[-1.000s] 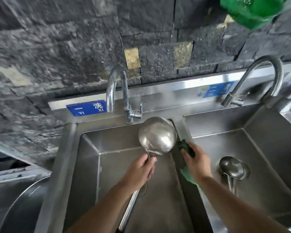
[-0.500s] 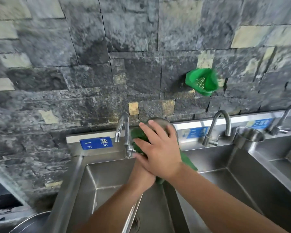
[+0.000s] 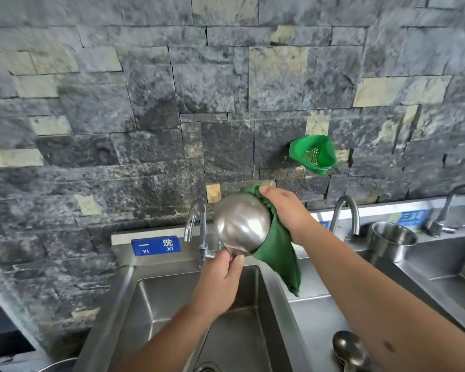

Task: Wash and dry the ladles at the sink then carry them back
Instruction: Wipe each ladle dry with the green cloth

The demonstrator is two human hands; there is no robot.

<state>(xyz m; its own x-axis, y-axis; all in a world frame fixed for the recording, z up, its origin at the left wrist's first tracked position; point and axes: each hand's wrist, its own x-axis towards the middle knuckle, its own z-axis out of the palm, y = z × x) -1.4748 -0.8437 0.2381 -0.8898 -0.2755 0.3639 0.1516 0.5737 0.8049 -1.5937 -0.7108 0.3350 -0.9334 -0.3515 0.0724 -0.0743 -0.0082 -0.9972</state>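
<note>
Above the left steel sink basin (image 3: pixel 156 296), the left hand (image 3: pixel 220 275) grips the neck of a large, round stainless-steel ladle (image 3: pixel 240 224), which probably handles rigid, slick and top-heavy, while the right hand (image 3: pixel 287 210) presses a soft green cloth (image 3: pixel 279 253) against its bowl.

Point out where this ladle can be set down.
Bare: the left basin floor below the left hand, and the ledge right of the cloth. Crowded: the middle basin's near corner, where another ladle lies, and the rim by the steel cup.
</note>
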